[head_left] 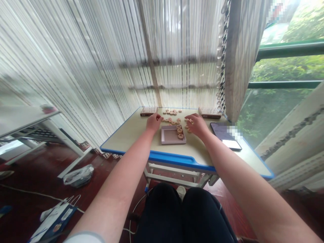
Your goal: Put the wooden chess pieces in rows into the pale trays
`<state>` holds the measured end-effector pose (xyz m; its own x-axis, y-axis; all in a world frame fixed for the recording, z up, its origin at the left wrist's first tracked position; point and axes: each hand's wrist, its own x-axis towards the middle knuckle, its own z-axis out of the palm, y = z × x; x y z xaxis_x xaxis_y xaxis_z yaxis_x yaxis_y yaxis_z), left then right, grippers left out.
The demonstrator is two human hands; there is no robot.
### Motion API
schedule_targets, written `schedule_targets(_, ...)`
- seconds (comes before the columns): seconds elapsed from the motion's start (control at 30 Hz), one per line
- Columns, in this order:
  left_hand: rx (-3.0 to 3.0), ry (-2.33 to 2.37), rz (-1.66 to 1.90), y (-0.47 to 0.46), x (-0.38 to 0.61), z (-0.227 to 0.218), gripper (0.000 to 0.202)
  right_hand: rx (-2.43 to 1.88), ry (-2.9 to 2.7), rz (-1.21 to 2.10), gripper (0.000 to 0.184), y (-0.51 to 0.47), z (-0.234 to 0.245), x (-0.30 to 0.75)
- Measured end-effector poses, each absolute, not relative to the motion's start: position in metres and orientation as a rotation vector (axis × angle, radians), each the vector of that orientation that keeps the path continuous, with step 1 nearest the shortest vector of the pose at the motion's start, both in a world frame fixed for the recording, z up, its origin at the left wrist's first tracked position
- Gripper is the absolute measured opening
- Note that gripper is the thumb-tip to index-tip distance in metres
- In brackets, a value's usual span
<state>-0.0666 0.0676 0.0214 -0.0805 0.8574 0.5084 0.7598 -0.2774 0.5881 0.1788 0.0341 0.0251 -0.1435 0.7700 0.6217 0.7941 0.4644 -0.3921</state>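
Round wooden Chinese chess pieces [173,112] with marks on their faces lie scattered across the far middle of the table. A shallow pale-lilac box tray [173,142] stands in front of them, with several pieces [180,131] lined up along its right side. Beyond the tray's left corner, my left hand [153,123] is closed with its fingertips together at the edge of the scattered pieces; what they hold is too small to make out. On the other side, my right hand [197,125] reaches over a few loose pieces [189,120], fingers apart and bent downward.
Two flat brown boxes lie at the back, one left [149,111] and one right [210,113]. A dark phone-like device [222,131] rests near the table's right edge. Strip curtains [177,50] hang behind the blue-edged table [126,138]. Bags [78,176] lie on the floor at left.
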Motion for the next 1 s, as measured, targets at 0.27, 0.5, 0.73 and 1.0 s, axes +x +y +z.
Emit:
schedule_targets(0.27, 1.783, 1.150, 1.325, 0.051, -0.046, 0.031, 0.025, -1.067, -2.063, -0.049, 0.028, 0.019, 0.028, 0.161)
schedule_targets(0.5, 1.601, 0.932, 1.171, 0.036, -0.034, 0.037, 0.033, -1.098, -2.127, -0.086, 0.029, 0.015, 0.030, 0.157)
schedule_targets(0.73, 1.713, 1.015, 1.178, 0.034, -0.032, 0.035, 0.032, -1.050, -2.124, -0.183, 0.024, 0.009, 0.036, 0.154)
schedule_targets(1.0, 2.215, 1.682, 1.427, 0.050, -0.049, 0.026, 0.026, -1.277, -2.130, 0.174, 0.026, 0.015, 0.048, 0.180)
